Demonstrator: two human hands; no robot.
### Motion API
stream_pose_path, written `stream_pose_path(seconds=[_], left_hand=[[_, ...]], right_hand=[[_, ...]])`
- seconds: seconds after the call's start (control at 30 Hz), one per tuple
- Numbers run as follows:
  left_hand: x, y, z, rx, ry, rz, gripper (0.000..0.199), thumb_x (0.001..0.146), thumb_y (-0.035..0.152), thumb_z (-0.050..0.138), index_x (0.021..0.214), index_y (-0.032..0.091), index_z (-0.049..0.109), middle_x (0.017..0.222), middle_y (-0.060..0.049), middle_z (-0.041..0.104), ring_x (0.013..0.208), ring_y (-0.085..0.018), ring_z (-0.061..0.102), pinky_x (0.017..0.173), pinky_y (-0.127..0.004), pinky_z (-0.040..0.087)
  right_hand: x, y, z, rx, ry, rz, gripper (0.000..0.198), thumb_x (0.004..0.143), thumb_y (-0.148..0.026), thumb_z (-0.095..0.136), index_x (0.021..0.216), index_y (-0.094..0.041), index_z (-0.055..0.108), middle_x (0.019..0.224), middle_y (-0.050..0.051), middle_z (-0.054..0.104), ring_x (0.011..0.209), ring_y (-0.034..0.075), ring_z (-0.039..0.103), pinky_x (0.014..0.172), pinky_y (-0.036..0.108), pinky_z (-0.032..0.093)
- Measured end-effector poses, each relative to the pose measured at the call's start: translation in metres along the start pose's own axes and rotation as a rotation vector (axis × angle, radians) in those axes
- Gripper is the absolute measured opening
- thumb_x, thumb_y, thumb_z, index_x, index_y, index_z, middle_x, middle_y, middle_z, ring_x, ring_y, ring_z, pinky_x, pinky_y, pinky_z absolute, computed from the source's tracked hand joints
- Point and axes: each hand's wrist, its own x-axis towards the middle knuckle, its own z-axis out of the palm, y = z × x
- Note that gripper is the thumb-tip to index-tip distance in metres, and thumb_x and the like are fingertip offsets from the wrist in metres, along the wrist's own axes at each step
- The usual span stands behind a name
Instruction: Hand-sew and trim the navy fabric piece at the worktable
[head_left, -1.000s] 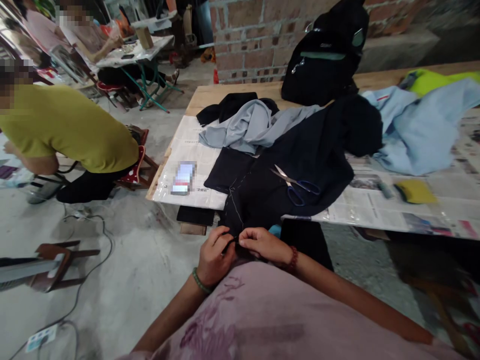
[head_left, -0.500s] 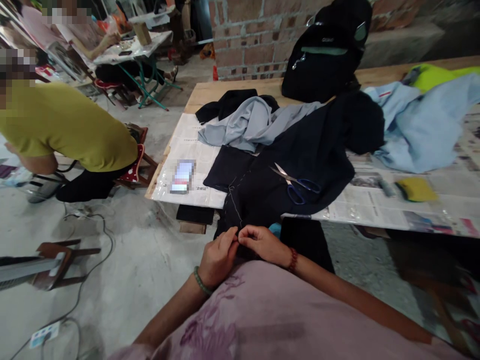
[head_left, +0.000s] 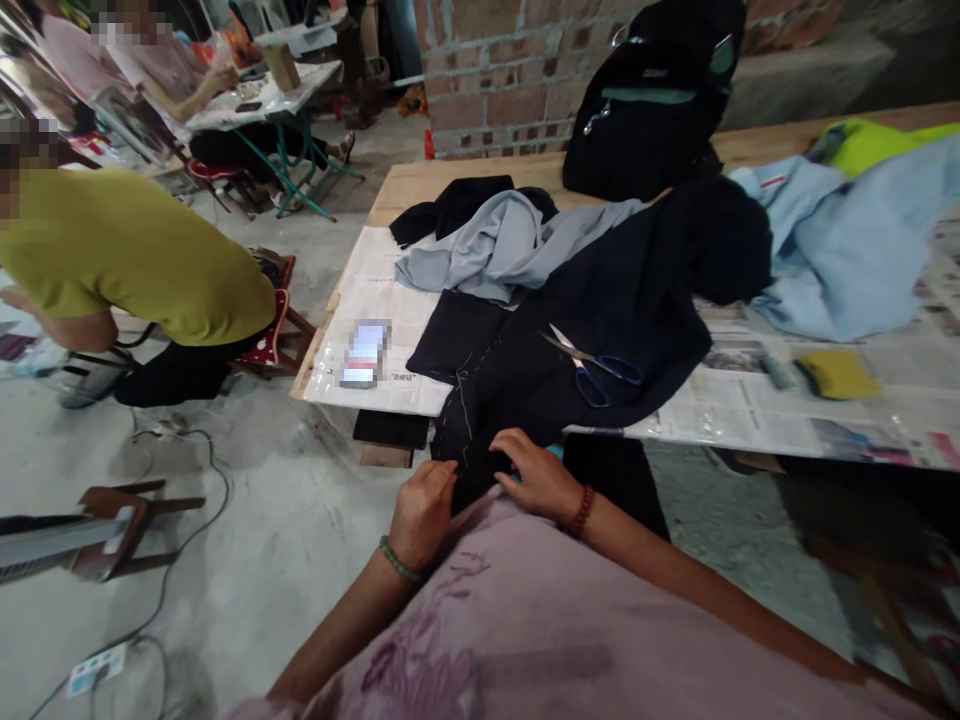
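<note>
Dark navy cloth (head_left: 600, 310) lies over the table edge and hangs down toward my lap, with a line of white stitches and a loose pale thread (head_left: 463, 405) on it. My left hand (head_left: 424, 512) is closed at the left edge of the hanging part, thumb and fingers pinched on the cloth; anything smaller between them is too small to make out. To its right, my right hand (head_left: 536, 475) hovers over the cloth, thumb and fingers curved and apart, holding nothing visible. Scissors with blue handles (head_left: 592, 365) rest partly spread on the cloth.
A phone (head_left: 366, 353) lies on the newspaper-covered table (head_left: 337, 300). Around the dark cloth are grey cloth (head_left: 502, 240), light blue cloth (head_left: 847, 245), a yellow sponge (head_left: 840, 374) and a black backpack (head_left: 645, 120). A person in a mustard top (head_left: 165, 260) sits at left.
My hands were together, fingertips meeting at the thread. They have moved apart: the right has opened and shifted slightly up and right, the left slightly left.
</note>
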Motion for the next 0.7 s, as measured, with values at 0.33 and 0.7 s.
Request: stream_pose_path(seconds=[0.33,0.7], left_hand=[[-0.002,0.005,-0.009,-0.091,-0.017,-0.101,0.019,0.086,0.017,0.042,0.082,0.017,0.060,0.077,-0.005,0.063,0.072,-0.014,0.059,0.067,-0.026,0.050],[0.001,0.006,-0.015,-0.641,-0.057,-0.365,0.016,0.082,0.026,0.051,0.078,0.017,0.062,0.092,-0.006,0.058,0.055,-0.007,0.051,0.049,-0.021,0.046]], right_hand=[[0.005,0.001,0.007,-0.194,-0.115,-0.035,0.037,0.077,-0.012,0.048,0.113,-0.020,0.052,0.117,0.006,0.046,0.087,0.013,0.055,0.073,0.024,0.044],[0.011,0.006,0.012,-0.243,-0.150,0.017,0.024,0.082,-0.019,0.045,0.103,-0.020,0.057,0.115,0.006,0.048,0.090,0.013,0.056,0.073,0.023,0.043]])
